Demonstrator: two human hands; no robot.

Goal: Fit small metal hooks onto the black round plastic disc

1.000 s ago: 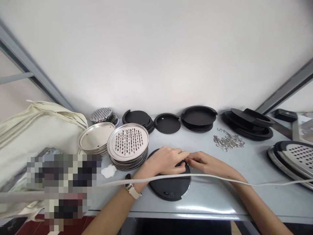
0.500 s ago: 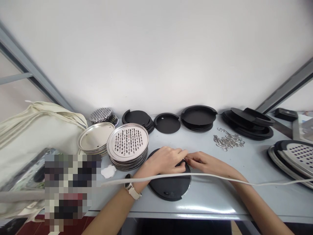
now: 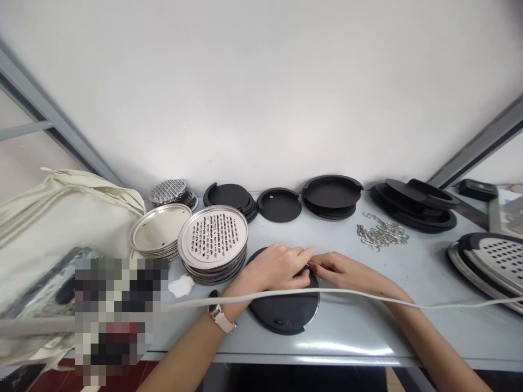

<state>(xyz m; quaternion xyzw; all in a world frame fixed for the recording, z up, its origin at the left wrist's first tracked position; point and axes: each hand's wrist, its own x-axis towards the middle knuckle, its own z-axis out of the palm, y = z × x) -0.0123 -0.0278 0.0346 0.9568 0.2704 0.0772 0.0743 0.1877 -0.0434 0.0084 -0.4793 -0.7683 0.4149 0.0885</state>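
A black round disc with a thin shiny metal edge lies on the grey table in front of me. My left hand rests over its upper part, fingers bent and closed on the rim. At the disc's upper right edge, my right hand is closed in a pinch, its fingertips meeting those of my left. A bit of shiny metal shows between the fingertips, but its shape is mostly hidden. Metal wire hooks lie in a loose pile beyond my right hand.
A stack of round metal graters and plain metal discs stand at left. Black round holders line the wall. More graters lie at right. A white cord crosses above my forearms. A cloth bag sits far left.
Almost nothing differs. Both hands stay at the disc's upper edge, with at most a slight shift of the fingertips.
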